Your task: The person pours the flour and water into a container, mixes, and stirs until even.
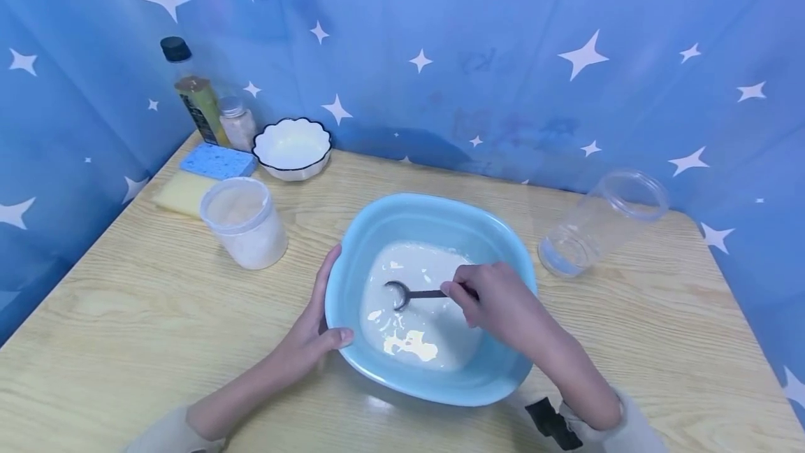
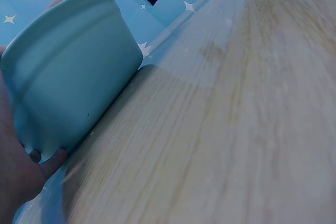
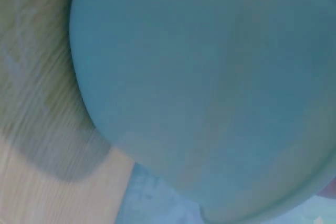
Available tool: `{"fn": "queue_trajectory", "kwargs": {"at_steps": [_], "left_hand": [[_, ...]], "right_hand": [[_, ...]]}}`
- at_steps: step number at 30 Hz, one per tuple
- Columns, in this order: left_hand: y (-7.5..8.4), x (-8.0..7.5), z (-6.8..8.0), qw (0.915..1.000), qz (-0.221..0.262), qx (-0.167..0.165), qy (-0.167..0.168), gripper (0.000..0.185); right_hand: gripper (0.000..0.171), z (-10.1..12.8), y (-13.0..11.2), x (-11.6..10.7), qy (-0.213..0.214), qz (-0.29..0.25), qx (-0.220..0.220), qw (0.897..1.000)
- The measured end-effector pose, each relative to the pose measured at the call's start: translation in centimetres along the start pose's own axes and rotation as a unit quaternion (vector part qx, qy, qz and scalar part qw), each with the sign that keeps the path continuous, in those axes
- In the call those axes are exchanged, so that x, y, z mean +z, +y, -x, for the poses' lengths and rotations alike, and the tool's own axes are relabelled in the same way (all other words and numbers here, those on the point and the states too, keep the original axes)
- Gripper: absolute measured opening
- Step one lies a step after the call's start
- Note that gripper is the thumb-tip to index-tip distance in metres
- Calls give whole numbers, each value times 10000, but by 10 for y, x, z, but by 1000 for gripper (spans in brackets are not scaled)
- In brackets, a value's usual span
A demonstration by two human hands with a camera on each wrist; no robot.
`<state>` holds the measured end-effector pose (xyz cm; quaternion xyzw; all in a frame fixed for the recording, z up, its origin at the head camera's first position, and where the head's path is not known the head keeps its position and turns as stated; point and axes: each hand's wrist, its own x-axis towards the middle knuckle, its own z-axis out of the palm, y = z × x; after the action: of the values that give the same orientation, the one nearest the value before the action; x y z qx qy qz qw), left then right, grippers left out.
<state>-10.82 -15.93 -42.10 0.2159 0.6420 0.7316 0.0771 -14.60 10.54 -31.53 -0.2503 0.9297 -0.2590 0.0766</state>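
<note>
A light blue basin [image 1: 434, 397] stands on the wooden table, with milky white liquid [image 1: 434, 334] in it. At its left side my left hand [image 1: 314, 331] holds the basin, the thumb at the rim and the fingers along the outer wall. My left hand [image 2: 23, 174] also shows low against that wall in the left wrist view. Over the basin my right hand [image 1: 499, 303] pinches the handle of a dark spoon [image 1: 428, 293]. The spoon's bowl dips into the liquid. Mostly the basin's outer wall [image 3: 199, 77] fills the right wrist view, where the spoon is hidden.
Left of the basin stands a tub of white powder [image 1: 251, 236], near a blue sponge [image 1: 218, 161] and a yellow sponge [image 1: 182, 193]. Behind are an oil bottle [image 1: 204, 107], a small jar [image 1: 237, 124] and a scalloped bowl [image 1: 293, 145]. A clear plastic cup [image 1: 600, 222] stands at right.
</note>
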Motion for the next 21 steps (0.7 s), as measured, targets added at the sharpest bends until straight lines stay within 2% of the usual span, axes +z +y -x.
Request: {"fn": "queue_trajectory", "kwargs": {"at_steps": [5, 7, 13, 18, 21], "left_hand": [[0, 0, -3, 10000, 65, -70, 13, 93], [0, 0, -3, 9999, 102, -46, -6, 93], [0, 0, -4, 10000, 80, -42, -26, 93], [0, 0, -3, 9996, 226, -144, 14, 93], [1, 0, -1, 9995, 232, -213, 44, 93]], "right_hand": [[26, 6, 8, -11, -254, -258, 519, 9980], [24, 8, 12, -15, -321, -369, 593, 9970], [11, 8, 25, -21, -162, -531, 243, 9982], [14, 9, 30, -23, 204, -543, 100, 9983], [16, 10, 31, -24, 253, -656, -104, 9975]]}}
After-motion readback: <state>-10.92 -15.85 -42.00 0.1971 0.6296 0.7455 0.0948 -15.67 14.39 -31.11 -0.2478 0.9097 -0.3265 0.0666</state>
